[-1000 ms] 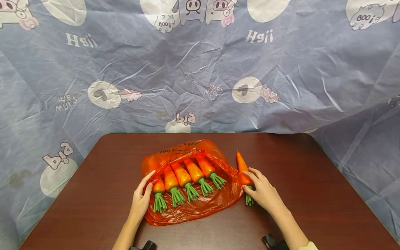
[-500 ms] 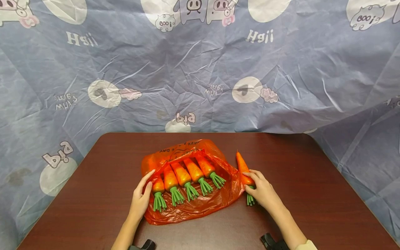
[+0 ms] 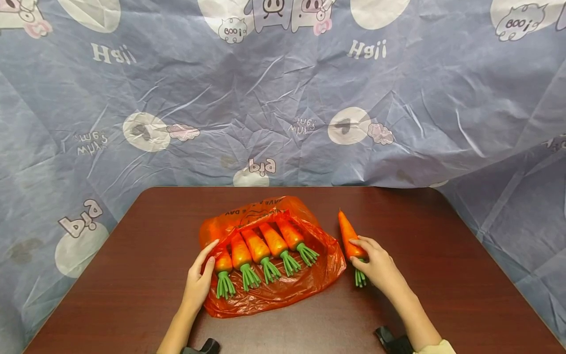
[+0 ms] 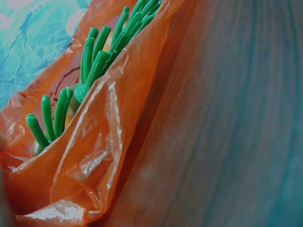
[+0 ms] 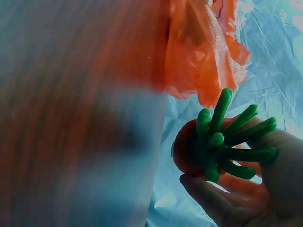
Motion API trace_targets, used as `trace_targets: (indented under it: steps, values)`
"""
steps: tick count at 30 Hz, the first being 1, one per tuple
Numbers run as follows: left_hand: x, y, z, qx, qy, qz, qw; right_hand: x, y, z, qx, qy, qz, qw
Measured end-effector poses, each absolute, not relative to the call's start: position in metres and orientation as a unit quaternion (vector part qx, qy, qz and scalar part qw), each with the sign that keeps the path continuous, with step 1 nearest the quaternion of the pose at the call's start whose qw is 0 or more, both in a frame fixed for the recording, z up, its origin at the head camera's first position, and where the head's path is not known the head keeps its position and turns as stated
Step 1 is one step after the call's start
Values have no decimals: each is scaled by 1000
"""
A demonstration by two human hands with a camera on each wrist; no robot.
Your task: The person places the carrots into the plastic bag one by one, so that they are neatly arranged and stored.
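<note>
An orange-red plastic bag with dark print lies with its mouth toward me in the head view. Several toy carrots with green stems sit side by side in its mouth. My left hand holds the bag's left edge between thumb and fingers, beside the leftmost carrot. Right of the bag, my right hand grips a single carrot near its stem end, tip pointing away from me. In the right wrist view that carrot's green stems face the camera.
The brown wooden table has rounded far corners. Behind it hangs a blue-grey printed cloth. Black objects show at the near edge beneath both forearms.
My right hand has moved slightly right and away with the carrot, opening a gap between it and the bag. The left hand and the bag stay nearly still.
</note>
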State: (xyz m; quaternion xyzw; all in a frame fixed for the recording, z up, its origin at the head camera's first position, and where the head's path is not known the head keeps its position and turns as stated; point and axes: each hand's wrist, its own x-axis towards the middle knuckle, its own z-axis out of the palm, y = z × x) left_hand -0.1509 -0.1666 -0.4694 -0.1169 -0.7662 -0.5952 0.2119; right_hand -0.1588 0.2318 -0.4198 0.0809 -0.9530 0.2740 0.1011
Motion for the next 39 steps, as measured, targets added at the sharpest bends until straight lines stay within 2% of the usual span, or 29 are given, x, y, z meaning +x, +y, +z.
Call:
trace_targets:
  steps: [10, 23, 39]
  values:
    - [-153, -169, -475, -110, -769, -597, 202, -150, 226, -403, 86, -947, 282, 131]
    - [-141, -159, -450, -114, -768, -594, 211, -132, 207, -383, 127, -937, 286, 153]
    - [-141, -159, -449, -100, -766, -604, 195, -112, 181, -374, 187, -927, 274, 175]
